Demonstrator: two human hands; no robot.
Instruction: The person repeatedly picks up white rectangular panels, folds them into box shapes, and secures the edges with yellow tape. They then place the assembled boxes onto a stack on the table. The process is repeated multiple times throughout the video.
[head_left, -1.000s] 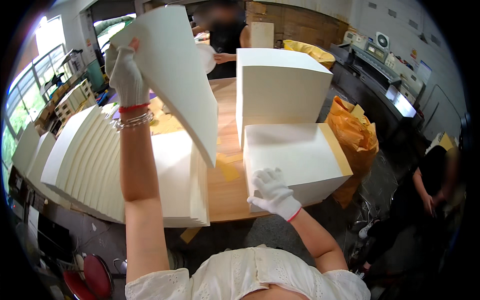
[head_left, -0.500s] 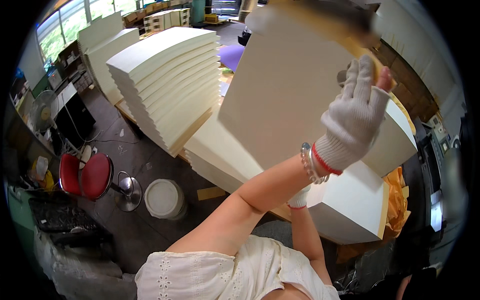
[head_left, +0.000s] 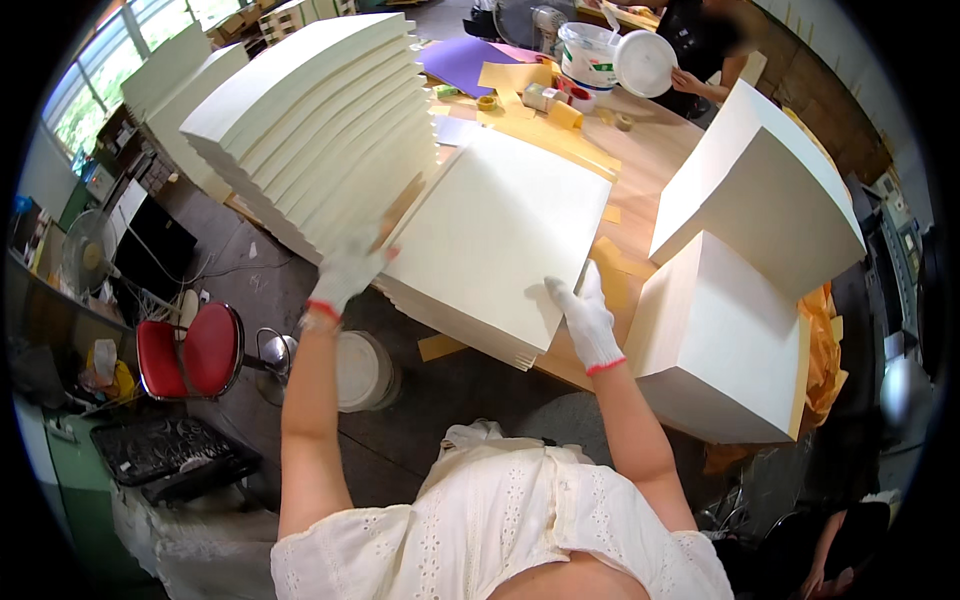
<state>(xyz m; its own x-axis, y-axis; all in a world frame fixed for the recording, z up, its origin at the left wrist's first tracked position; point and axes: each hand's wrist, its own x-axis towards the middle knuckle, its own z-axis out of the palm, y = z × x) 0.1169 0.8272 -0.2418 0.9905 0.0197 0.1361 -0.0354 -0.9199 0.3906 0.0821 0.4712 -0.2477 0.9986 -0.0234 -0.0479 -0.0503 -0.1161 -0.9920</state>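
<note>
A stack of large cream-white paper sheets point(head_left: 490, 235) lies before me at the near edge of the table. My left hand point(head_left: 348, 272), in a white knitted glove, is beside the stack's left corner; its fingers are smeared by motion. At the stack's right edge rests my right hand point(head_left: 588, 315), gloved too, its thumb spread over the top sheet and its fingers stretched along the side, holding nothing. Left of this stack rises a taller, stepped pile of cream paper point(head_left: 310, 130), layered in several offset bundles.
Two white paper blocks point(head_left: 735, 340) point(head_left: 765, 190) stand at the right. Tape rolls, yellow paper pieces and a white bucket point(head_left: 588, 58) sit farther back on the table point(head_left: 650, 130), where another person holds a round lid point(head_left: 645, 63). A red chair point(head_left: 212, 348) and lidded pail point(head_left: 362, 370) stand left.
A large upright sheet or board that hid the table is gone from in front. My raised left hand has come down and left to the stack's side; my right hand now shows at its right edge.
</note>
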